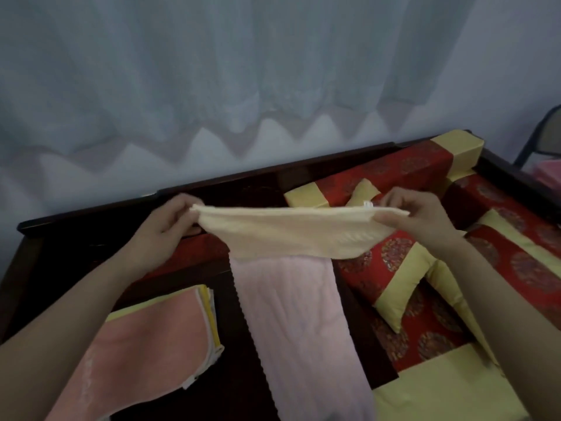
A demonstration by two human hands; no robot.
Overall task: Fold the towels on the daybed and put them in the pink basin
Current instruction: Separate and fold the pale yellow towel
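I hold a cream towel stretched flat in the air above the daybed. My left hand pinches its left end and my right hand pinches its right end, next to a small white tag. Below it a pale pink towel lies spread lengthwise on the dark wooden surface. At the lower left a folded salmon towel rests on top of folded yellow ones. A pink shape at the far right edge may be the basin; I cannot tell.
Red and yellow patterned cushions and a long bolster cover the right side of the daybed. A dark wooden back rail runs behind my hands. Sheer white curtains hang beyond it. A dark chair frame stands at the far right.
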